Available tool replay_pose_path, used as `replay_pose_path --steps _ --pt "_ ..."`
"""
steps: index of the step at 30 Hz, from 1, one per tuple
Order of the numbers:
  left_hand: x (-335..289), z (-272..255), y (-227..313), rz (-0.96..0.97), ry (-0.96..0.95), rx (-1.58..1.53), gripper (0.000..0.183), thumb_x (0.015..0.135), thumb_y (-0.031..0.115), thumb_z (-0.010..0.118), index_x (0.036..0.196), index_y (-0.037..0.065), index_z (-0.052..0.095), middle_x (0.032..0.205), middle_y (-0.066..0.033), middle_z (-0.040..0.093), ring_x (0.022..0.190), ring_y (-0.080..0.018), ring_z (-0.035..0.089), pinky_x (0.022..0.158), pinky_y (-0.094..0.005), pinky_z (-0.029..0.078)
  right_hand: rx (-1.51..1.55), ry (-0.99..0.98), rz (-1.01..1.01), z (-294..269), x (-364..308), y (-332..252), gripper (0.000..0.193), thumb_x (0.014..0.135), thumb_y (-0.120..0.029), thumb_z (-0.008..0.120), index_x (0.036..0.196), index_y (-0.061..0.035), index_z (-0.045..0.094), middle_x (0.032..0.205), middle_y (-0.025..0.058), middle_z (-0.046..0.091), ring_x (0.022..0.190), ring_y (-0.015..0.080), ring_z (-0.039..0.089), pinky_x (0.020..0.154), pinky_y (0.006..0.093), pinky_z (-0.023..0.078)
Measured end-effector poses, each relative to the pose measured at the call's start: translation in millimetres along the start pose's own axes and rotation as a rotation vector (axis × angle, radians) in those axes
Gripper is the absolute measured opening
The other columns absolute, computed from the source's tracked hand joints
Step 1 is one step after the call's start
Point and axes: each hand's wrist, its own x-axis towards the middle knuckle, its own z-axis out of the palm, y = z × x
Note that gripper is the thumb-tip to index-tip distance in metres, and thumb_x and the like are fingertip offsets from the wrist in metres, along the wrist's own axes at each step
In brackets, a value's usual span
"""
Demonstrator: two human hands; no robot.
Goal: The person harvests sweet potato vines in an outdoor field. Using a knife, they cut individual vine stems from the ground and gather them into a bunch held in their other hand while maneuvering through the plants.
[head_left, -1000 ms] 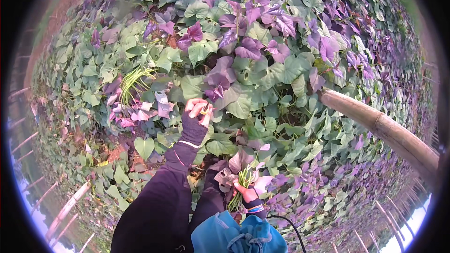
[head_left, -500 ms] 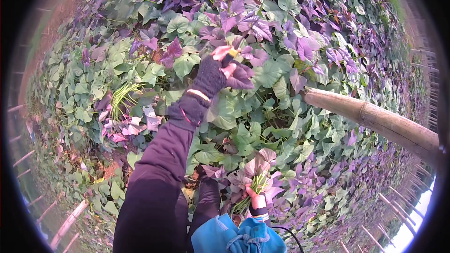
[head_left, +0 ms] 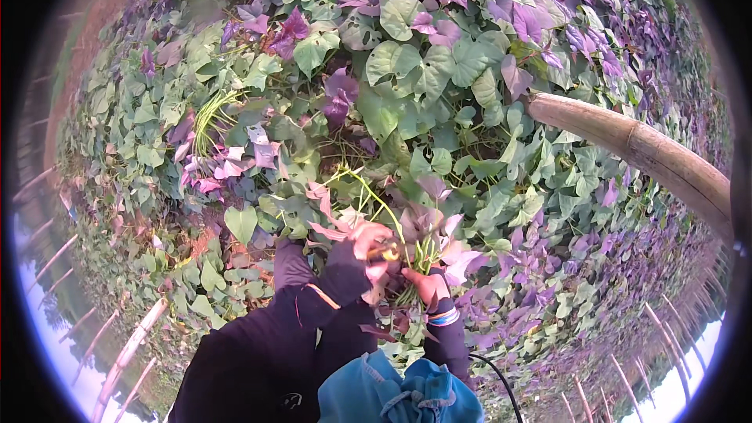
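My right hand (head_left: 429, 286) is closed around a bunch of cut leafy vine tips (head_left: 424, 257), their green stems gathered and purple-pink leaves fanning out above. Just left of it, my left hand (head_left: 371, 244) is closed on a leafy vine tip (head_left: 335, 219) with pinkish-purple leaves. Something yellow and black sits at its fingers, too blurred to make out. A long bent green stem (head_left: 382, 202) arches between the left hand and the bunch. The two hands almost touch, low over the leaf bed.
Dense green and purple sweet potato foliage (head_left: 439, 70) spreads all around. Another bundle of cut vines (head_left: 210, 129) lies on the leaves to the left. A thick bamboo pole (head_left: 627, 137) juts in from the right. Blue cloth (head_left: 399, 395) covers the near edge. Thin stakes (head_left: 129, 356) stand lower left.
My left hand has come back from the far leaves toward me, down beside the right hand, bringing a vine tip. My right hand still grips its bunch, now slightly higher in view.
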Motion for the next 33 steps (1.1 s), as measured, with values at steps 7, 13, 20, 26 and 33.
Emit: replay_pose_path --steps 7,13,20,26,33 --pt "8.7 -45.6 -134.1 -0.359 -0.703 0.762 0.033 0.071 0.029 0.056 0.102 0.016 0.052 0.087 -0.0109 0.054 0.078 -0.0276 0.055 0.065 -0.0379 0.044 0.067 0.055 0.117 -23.9 -25.2 3.5 0.02 0.069 -0.001 0.058 0.088 -0.0002 0.053 0.073 0.0046 0.056 0.065 0.0127 0.05 0.06 0.0264 0.041" --pt "-2.1 -67.4 -105.3 -0.567 -0.188 0.424 0.035 0.069 0.032 0.061 0.092 0.008 0.053 0.07 -0.01 0.056 0.063 -0.0237 0.055 0.057 -0.0333 0.043 -0.1 0.165 -0.169 -37.9 -53.4 4.3 0.023 0.069 -0.003 0.059 0.091 -0.0015 0.052 0.078 0.0108 0.057 0.069 0.0213 0.055 0.063 0.0303 0.043" --pt "52.8 28.6 -17.1 -0.694 0.036 -0.525 0.036 0.073 0.015 0.06 0.105 0.006 0.045 0.076 -0.0016 0.049 0.06 -0.006 0.044 0.051 -0.0198 0.037 -0.227 0.264 -0.537 19.1 -25.5 -20.2 0.02 0.069 -0.011 0.064 0.086 -0.0038 0.055 0.07 0.0083 0.055 0.065 0.0173 0.052 0.062 0.0283 0.041" --pt "98.3 -12.5 41.8 -0.144 0.016 -0.023 0.039 0.067 0.001 0.051 0.106 0.006 0.046 0.088 -0.012 0.057 0.079 -0.0232 0.057 0.067 -0.03 0.044 0.911 0.172 -0.246 -13.7 -4.8 -61.4 0.03 0.076 -0.001 0.052 0.105 -0.0028 0.044 0.086 0.0084 0.052 0.074 0.0143 0.051 0.065 0.0254 0.044" --pt "90.5 24.6 39.0 0.089 -0.53 -0.212 0.036 0.066 0.013 0.062 0.1 0.008 0.053 0.087 -0.0116 0.055 0.081 -0.0279 0.055 0.071 -0.0344 0.043 1.004 -0.006 -0.141 -60.3 18.7 -66.7 0.04 0.071 -0.001 0.055 0.109 -0.0047 0.043 0.097 0.0119 0.053 0.082 0.0201 0.054 0.071 0.0309 0.046"
